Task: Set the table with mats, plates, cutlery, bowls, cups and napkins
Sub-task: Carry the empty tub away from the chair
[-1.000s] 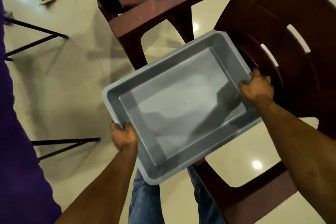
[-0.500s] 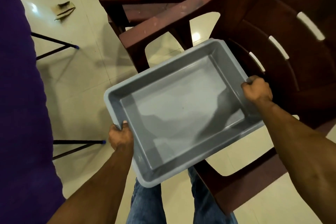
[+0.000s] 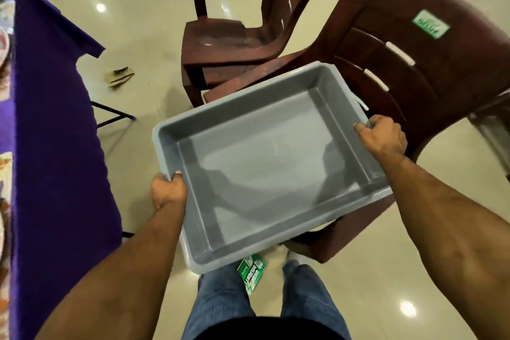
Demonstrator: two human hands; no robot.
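Holding the empty grey tray (image 3: 265,163) by its two short ends, I have my left hand (image 3: 168,190) curled over the near-left rim and my right hand (image 3: 382,138) gripping the far-right rim. Nothing lies inside it. Its long axis runs across me at a slant, from my left hip up toward the right, and it hangs above the arm of the nearer brown plastic chair (image 3: 414,69). The table (image 3: 55,146), under a purple cloth, lies off to my left, closest to my left hand, so I judge the tray has to swing that way, left end leading. At the table's far left edge I glimpse patterned items, too cropped to name. A second brown chair (image 3: 240,36) stands beyond, on a glossy pale tiled floor (image 3: 143,16). A green packet (image 3: 251,273) lies by my feet, and some scraps (image 3: 118,77) sit near the table's corner.
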